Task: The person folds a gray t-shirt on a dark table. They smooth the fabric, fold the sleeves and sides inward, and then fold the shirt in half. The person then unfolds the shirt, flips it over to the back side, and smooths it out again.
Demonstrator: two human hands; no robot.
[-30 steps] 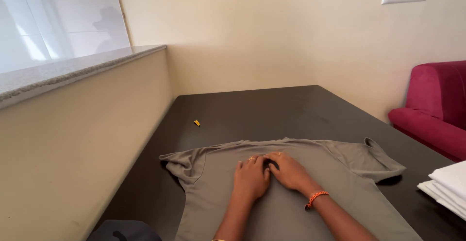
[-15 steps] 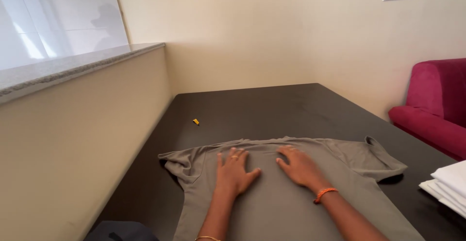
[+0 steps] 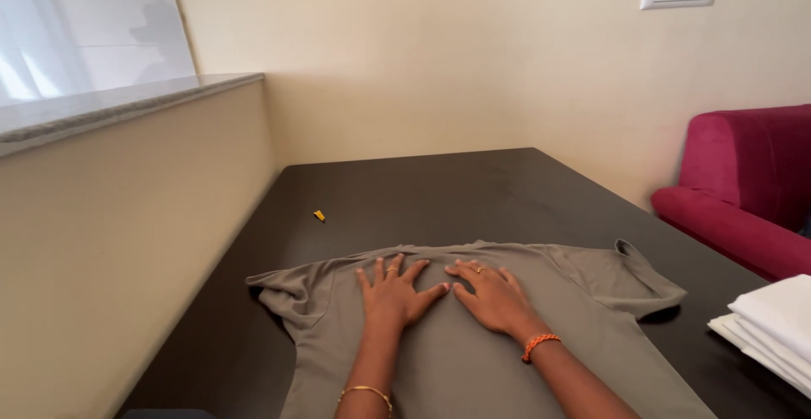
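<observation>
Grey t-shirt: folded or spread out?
Spread. The grey t-shirt lies flat on the dark table, sleeves out, under the left hand and right hand.

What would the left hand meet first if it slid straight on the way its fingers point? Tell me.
The left hand lies flat on the shirt; straight ahead comes the shirt's collar edge, then bare table. The wall looks far beyond.
</observation>
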